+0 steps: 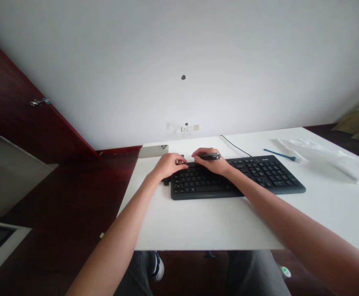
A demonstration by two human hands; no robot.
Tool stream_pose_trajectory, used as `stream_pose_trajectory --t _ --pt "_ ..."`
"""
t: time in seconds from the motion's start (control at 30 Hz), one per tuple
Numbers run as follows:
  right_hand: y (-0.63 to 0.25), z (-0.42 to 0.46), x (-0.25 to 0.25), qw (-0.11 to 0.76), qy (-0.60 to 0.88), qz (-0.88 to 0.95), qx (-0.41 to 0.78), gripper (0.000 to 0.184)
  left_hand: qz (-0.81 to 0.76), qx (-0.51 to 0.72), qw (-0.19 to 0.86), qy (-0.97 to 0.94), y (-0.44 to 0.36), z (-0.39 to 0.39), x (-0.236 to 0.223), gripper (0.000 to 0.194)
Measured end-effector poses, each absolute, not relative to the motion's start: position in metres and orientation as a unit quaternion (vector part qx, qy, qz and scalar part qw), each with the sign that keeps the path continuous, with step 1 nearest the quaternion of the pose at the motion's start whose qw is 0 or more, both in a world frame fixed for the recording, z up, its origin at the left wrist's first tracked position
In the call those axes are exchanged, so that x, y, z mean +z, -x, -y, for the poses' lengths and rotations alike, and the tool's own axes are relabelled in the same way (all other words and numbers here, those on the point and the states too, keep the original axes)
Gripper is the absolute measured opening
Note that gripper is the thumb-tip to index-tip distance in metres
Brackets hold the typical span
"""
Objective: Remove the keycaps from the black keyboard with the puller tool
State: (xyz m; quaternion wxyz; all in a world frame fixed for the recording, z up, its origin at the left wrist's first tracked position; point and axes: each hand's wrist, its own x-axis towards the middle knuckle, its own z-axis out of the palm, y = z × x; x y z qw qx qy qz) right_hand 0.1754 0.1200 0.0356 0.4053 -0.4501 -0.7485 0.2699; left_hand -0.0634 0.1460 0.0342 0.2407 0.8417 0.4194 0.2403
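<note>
One left grip [170, 165], hold unclear, right grip [215, 165] around dark tool [209, 156], at keyboard's [264, 172] far edge, roomy tabletop [194, 226] in front.

Grey trousers [255, 273] — dark, white-striped shoe [157, 267]

Head camera looks forward and down over the desk [198, 226], seemingly close.

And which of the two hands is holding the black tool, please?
The right hand, over the keyboard: the black tool shows in its grip. The left hand, at the keyboard's far left corner, shows no such tool.
</note>
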Motion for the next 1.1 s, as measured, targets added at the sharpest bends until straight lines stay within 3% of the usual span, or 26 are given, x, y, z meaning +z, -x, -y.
stream_pose_trajectory --t 0.77,1.1 --pt "-0.161 -0.109 0.048 0.358 0.521 0.735 0.246 0.016 -0.403 0.218 0.206 -0.865 0.056 -0.141 0.039 0.008" --pt "-0.150 -0.109 0.057 0.326 0.557 0.707 0.290 0.020 -0.407 0.216 0.212 -0.862 0.055 -0.141 0.040 0.010"
